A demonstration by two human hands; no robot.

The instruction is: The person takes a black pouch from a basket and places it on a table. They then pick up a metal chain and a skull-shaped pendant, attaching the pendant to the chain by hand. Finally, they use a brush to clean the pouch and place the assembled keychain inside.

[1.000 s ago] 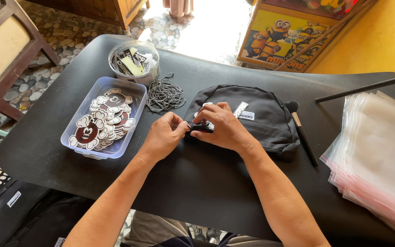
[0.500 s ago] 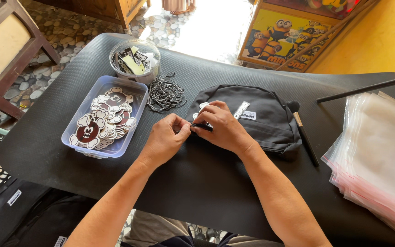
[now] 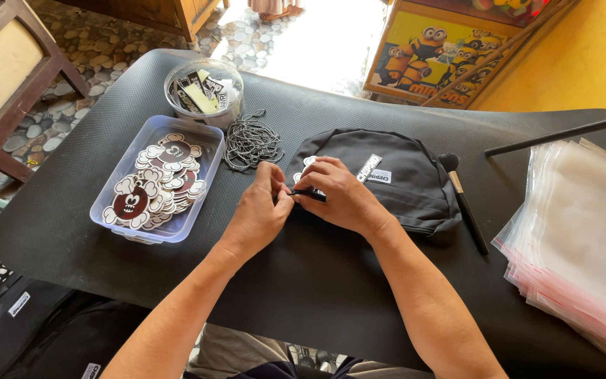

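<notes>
In the head view, both hands meet at the near left edge of a small black backpack (image 3: pixel 394 179) that lies flat in the middle of the dark tabletop (image 3: pixel 317 281). Compared with half a second ago and one second ago, almost nothing has moved: the hands sit at the same spot on the bag, only the fingers have shifted a little, so the fine work at this edge seems to be in the middle, not finished. The left hand (image 3: pixel 259 209) is nearly closed, its thumb and fingers pinched together on something small at the bag's edge; what it is I cannot tell, it is too small. The right hand (image 3: pixel 338 193) lies over the bag with curled fingers and pinches a thin black piece, maybe a strap or a zipper pull, just beside the left fingertips. To the left stands a clear plastic box (image 3: pixel 159 179) full of round cartoon badges, behind it a round container (image 3: pixel 203 90) with tags, and a heap of ball chains (image 3: pixel 250 140). A brush (image 3: pixel 466 203) lies right of the bag, and a stack of clear bags (image 3: pixel 583 238) further right.
</notes>
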